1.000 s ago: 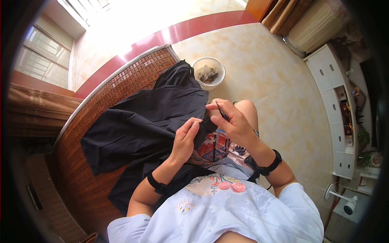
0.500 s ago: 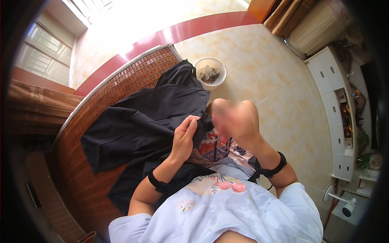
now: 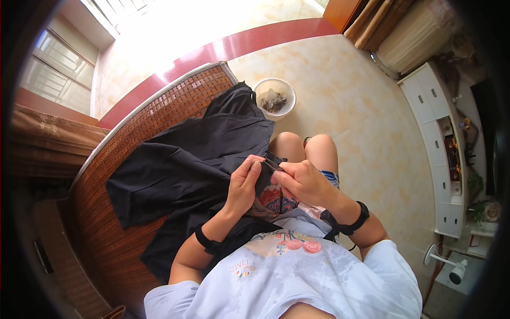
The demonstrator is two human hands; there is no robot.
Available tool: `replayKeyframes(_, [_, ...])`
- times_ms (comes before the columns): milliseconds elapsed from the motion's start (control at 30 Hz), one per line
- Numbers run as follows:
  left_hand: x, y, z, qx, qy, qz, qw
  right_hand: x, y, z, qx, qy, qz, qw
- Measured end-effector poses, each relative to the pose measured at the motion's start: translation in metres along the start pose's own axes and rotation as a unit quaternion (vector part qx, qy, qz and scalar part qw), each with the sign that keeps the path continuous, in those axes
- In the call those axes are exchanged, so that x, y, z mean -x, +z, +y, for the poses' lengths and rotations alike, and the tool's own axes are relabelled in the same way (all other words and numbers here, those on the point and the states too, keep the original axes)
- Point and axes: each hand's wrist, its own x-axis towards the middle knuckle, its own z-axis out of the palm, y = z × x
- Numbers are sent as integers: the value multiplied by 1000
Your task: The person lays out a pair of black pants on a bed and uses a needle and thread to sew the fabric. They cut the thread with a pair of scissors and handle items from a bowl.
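Observation:
My left hand [image 3: 243, 186] is closed, pinching an edge of the black cloth [image 3: 186, 165] above my lap. My right hand [image 3: 304, 183] is closed on a small dark pointed tool [image 3: 273, 165], its tip at the cloth beside my left fingertips. Whether it is snips or tweezers I cannot tell. The cloth spreads leftward over a brown woven mat [image 3: 154, 109] on the seat beside me. Below my hands, patterned fabric [image 3: 276, 204] lies on my lap.
A white bucket [image 3: 289, 103] holding loose scraps stands on the tiled floor [image 3: 372, 133] beyond my knees. A white cabinet [image 3: 425, 106] and a small white device [image 3: 456, 272] are at the right. Curtains [image 3: 56, 138] hang at the left; a red floor band [image 3: 191, 53] crosses the top.
My right hand has come down from its raised, blurred position, and the tool's tip now sits by my left fingers at the cloth. My left hand has barely moved.

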Motion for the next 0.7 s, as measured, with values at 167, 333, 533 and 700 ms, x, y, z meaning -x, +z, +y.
replayKeyframes(167, [3,1,0,10,-21,-2,1000,-4,0,-8,-69,14,56,996])
replayKeyframes(333, [2,-2,-5,142,-94,38,985,0,-5,-9,-77,17,46,996])
replayKeyframes(533, [-2,-3,-2,212,-89,22,973,3,0,0,-39,22,7,999])
replayKeyframes(700, [-1,-3,-4,194,-86,31,977,1,0,-6,-1,45,-11,999])
